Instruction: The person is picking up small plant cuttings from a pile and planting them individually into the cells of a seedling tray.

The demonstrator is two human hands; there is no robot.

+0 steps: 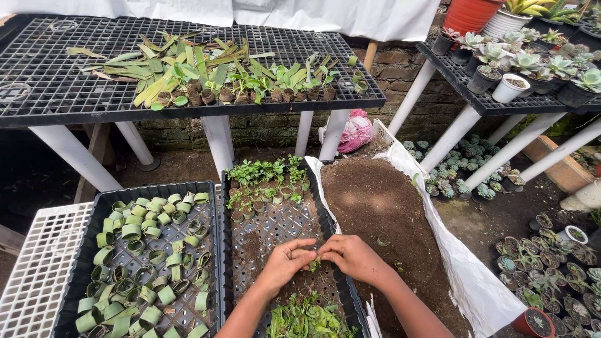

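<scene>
My left hand (285, 261) and my right hand (352, 255) meet over a black mesh tray (275, 228), fingertips pinching a small green seedling (315, 265) between them. The tray's far end holds rows of small potted seedlings (266, 181). A loose pile of green cuttings (303, 319) lies at the tray's near end, just below my hands. Right of the tray a heap of brown soil (375, 200) rests on a white sack (476, 281).
A black tray of green leaf-ring pots (150, 250) sits at left beside a white mesh tray (37, 269). A black mesh bench (56, 81) behind carries leaves and potted seedlings. At right, a bench and the ground hold several potted succulents (519, 62).
</scene>
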